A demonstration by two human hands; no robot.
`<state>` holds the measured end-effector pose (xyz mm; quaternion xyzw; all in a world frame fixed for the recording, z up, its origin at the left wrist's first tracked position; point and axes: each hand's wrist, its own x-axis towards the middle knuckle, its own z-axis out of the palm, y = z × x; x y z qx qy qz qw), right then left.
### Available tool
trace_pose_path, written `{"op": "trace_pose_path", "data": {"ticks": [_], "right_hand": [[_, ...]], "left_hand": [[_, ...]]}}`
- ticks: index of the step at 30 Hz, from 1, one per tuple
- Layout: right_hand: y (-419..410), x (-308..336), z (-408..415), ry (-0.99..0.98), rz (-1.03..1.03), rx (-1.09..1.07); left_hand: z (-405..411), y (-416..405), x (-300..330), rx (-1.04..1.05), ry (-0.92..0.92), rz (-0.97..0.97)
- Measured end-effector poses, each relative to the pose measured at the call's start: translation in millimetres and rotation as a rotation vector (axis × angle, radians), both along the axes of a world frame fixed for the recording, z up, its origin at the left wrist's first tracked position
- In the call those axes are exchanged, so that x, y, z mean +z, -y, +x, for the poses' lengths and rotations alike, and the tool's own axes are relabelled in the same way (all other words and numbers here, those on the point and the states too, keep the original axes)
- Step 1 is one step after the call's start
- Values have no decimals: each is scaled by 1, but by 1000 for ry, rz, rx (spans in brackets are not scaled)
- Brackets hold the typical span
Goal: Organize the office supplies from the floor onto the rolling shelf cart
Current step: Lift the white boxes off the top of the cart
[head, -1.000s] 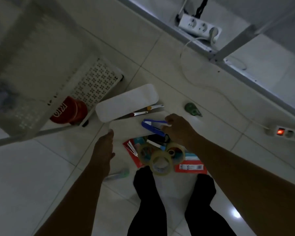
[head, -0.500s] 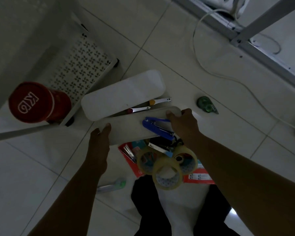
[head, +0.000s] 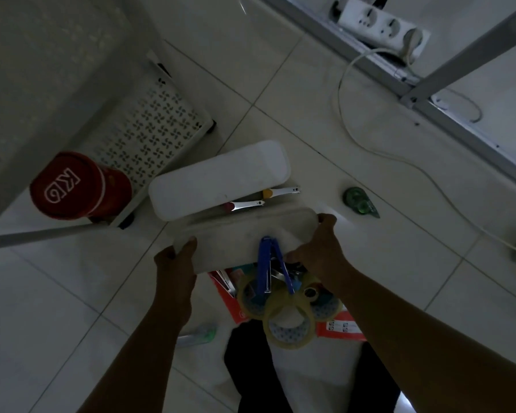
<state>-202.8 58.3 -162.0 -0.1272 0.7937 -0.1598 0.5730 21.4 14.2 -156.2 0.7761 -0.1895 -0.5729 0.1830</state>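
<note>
My arms are bare up to the picture edge: no sleeve, no watch, no ring on my left hand (head: 176, 265) or right hand (head: 319, 248). The nails are short. Below, my legs (head: 256, 371) are in black trousers, very dark in this dim light.

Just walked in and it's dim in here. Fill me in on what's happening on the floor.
A person is bent over a heap of office supplies. Both hands, left and right, grip the ends of a white tray that holds a blue stapler. Tape rolls lie below it, and a white lid and a green tape dispenser are on the tiles. The cart holds a red can.
</note>
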Motion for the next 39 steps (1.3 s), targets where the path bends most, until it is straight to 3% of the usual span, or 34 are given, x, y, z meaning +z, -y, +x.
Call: {"op": "trace_pose_path", "data": {"ticks": [7, 17, 31, 39], "right_hand": [[-2, 32, -7, -85, -149, -27], [23, 131, -23, -51, -241, 141], [79, 381, -23, -39, -355, 427], [93, 529, -9, -20, -432, 510]], "left_hand": [[-2, -17, 29, 80, 6, -49], [-2, -32, 101, 202, -7, -48], [6, -29, 302, 397, 23, -65], [16, -25, 455, 499, 74, -110]]}}
